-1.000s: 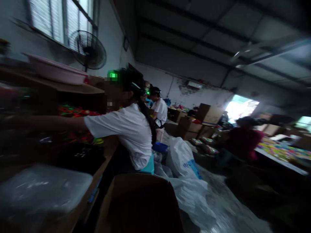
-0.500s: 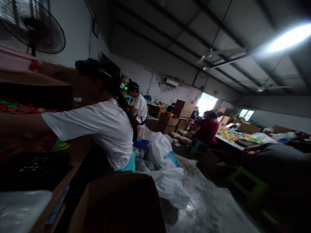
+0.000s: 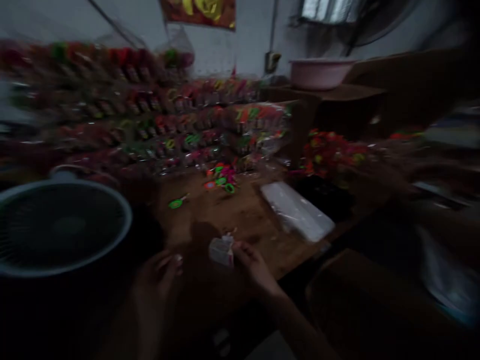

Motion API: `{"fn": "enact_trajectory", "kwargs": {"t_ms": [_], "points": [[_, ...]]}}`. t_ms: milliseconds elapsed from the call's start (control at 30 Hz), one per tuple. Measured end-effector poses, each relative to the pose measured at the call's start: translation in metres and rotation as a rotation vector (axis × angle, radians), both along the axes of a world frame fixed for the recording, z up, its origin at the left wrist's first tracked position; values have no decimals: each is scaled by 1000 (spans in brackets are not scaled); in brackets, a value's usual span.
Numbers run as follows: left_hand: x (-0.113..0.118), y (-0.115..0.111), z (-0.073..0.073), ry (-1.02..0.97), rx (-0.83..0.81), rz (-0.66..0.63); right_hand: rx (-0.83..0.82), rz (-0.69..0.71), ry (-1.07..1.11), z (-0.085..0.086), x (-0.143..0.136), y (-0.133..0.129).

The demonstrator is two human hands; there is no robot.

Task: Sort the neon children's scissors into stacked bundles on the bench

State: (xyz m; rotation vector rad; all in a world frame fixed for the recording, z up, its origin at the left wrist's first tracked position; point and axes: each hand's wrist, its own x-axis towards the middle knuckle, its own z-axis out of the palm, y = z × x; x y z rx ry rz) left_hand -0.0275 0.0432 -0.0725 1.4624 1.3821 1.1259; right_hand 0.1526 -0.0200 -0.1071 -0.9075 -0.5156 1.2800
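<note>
My right hand [image 3: 255,265] pinches a small clear plastic packet [image 3: 221,251] with a whitish and pink edge, held just over the wooden table [image 3: 240,212]. To its left, my left hand [image 3: 159,275] is closed in a loose pinch, with a small pale spot at the fingertips that is too blurred to name. Beyond the hands, a green oval trinket [image 3: 175,203] lies alone on the tabletop. Farther back is a small heap of green, orange and pink trinkets [image 3: 223,176].
A round, pale-rimmed fan-like grille [image 3: 127,220] stands at the left. Rows of bagged colourful toys [image 3: 150,120] are stacked behind. To the right lie a stack of clear plastic bags [image 3: 298,210] and a red-orange pile [image 3: 332,150]. A pink basin [image 3: 318,74] tops a cardboard box [image 3: 333,95].
The view has swung left from the room and co-workers to the table. My hands and the plastic packet have come into sight.
</note>
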Motion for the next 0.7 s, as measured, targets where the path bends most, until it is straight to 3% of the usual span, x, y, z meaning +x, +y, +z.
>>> {"fn": "enact_trajectory", "kwargs": {"t_ms": [100,233,467,567,700], "points": [[-11,8,-20,-52,-74,65,-47,80,95,-8,-6,8],[16,17,-46,-107,-76,-11,-90,112,128,-14,4,4],[72,45,-65,-68,-10,-84,-149,106,38,-22,47,-18],[96,59,-75,-9,-30,-139,-216,188,-60,-21,67,-35],[98,61,-76,129,18,-178,-284,273,-86,-25,70,-47]]}}
